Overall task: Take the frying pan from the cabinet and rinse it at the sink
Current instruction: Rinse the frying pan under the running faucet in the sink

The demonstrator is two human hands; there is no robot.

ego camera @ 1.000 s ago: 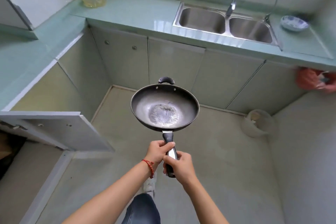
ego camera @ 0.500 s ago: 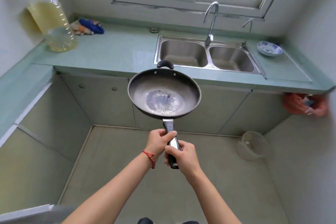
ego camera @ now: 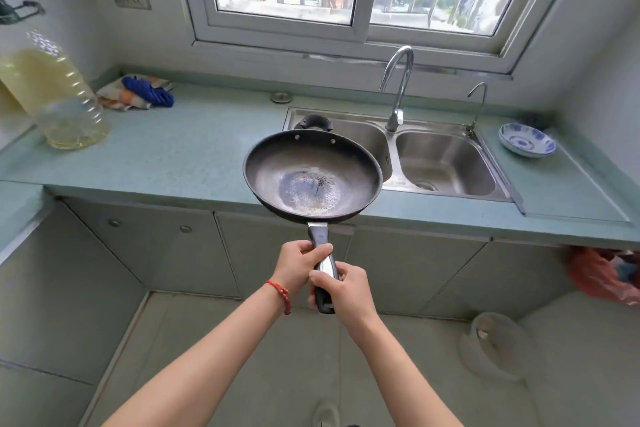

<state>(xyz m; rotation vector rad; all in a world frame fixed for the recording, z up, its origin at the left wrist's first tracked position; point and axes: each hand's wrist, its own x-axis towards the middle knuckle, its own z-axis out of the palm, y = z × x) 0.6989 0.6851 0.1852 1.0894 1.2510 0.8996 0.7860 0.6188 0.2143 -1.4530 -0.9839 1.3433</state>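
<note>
i have both hands clamped on the long handle of the frying pan [ego camera: 313,175]: the left hand [ego camera: 300,262] wraps the handle higher up, nearer the bowl, and the right hand [ego camera: 346,289] grips just below it at the handle's end, the two touching each other. a red bead bracelet [ego camera: 281,293] sits on my left wrist. the pan is held in the air, bowl facing up, its dark inside showing a pale worn patch in the middle, and a small loop grip on its far rim. from my view the pan hangs over the near edge of the green worktop [ego camera: 173,156] and overlaps the left basin of the steel double sink [ego camera: 446,163]; i cannot tell how high it is above them. a tall curved tap [ego camera: 398,87] rises behind the divider between the basins, and a thinner small tap [ego camera: 478,104] stands at the far right corner of the sink. right of the sink a blue and white bowl [ego camera: 527,140] rests on the worktop. far left, a big plastic bottle of yellow oil [ego camera: 52,94] stands near the wall, with a bundle of cloths [ego camera: 138,92] beside it. below the worktop the cabinet doors [ego camera: 156,243] are shut. a pale bucket [ego camera: 495,345] sits on the floor at the right, under a red bag [ego camera: 599,274].
</note>
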